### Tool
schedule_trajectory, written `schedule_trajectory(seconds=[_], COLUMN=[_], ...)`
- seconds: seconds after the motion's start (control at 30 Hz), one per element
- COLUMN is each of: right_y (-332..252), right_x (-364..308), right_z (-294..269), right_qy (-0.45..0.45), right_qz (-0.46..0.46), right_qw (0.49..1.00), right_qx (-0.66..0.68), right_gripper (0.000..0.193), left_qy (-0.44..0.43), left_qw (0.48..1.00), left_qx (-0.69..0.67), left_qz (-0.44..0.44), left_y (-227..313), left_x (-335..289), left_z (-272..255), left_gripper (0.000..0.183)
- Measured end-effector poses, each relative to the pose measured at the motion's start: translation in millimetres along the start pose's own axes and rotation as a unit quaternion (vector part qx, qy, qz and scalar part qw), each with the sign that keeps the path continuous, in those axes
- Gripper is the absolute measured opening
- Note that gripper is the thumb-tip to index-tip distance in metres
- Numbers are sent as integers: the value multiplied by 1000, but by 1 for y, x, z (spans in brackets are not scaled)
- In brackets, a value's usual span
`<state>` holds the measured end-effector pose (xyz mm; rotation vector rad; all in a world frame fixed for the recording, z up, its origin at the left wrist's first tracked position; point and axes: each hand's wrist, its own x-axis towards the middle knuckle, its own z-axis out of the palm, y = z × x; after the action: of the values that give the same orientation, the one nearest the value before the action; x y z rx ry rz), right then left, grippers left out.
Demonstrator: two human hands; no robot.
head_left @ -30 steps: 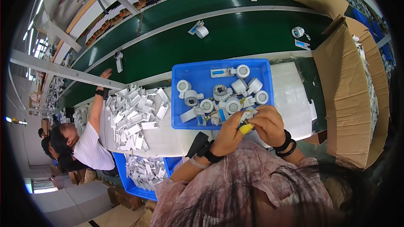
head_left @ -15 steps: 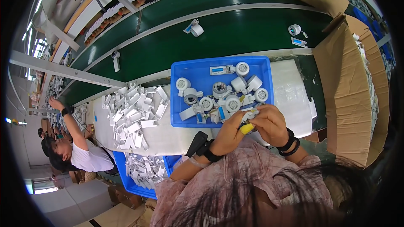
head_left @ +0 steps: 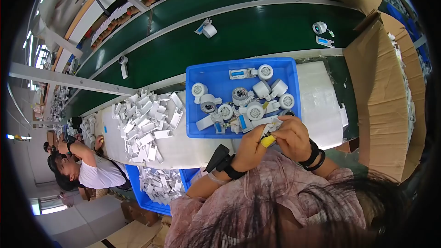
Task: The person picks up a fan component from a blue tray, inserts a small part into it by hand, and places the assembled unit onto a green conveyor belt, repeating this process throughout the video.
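Close together at the near edge of a blue plastic tray (head_left: 188, 105), my left hand (head_left: 250, 149) and my right hand (head_left: 295, 138) are both closed around a small white plastic part (head_left: 271, 127). Fingers cover most of it, so its full shape is hidden. A yellow cover (head_left: 267, 141) shows at my left thumb; it looks like a finger cot. Inside the tray lie several white round fan-like units with grilles, such as one fan unit (head_left: 255, 110). Another unit at the back has its handle open, showing a blue battery cell (head_left: 238, 73).
White plastic handle shells (head_left: 146, 124) are heaped left of the tray, with a blue bin (head_left: 138, 188) of more below. Beyond runs a green conveyor belt (head_left: 161, 48) carrying several units. A cardboard box (head_left: 379, 96) stands right. A co-worker (head_left: 98, 170) sits far left.
My hands stay together on the white part, with only slight finger movement. The co-worker's raised arm has come down and bent. The view has shifted slightly.
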<state>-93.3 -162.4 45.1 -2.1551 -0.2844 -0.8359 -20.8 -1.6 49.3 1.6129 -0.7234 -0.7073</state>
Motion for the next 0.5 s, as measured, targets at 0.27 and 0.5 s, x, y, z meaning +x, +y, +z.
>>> schedule_trajectory(seconds=[0.27, 0.5], right_y=[12, 12], right_x=[1, 2], right_z=[3, 1], right_qy=[-9, -21], right_qz=[7, 18], right_qw=[999, 999], right_qx=[34, 18], right_gripper=[18, 20], left_qy=[0, 22], left_qw=[995, 994], left_qx=[-72, -100], left_qz=[-65, -44], left_y=[0, -5], left_x=[2, 6], left_z=[2, 6], left_gripper=[22, 21])
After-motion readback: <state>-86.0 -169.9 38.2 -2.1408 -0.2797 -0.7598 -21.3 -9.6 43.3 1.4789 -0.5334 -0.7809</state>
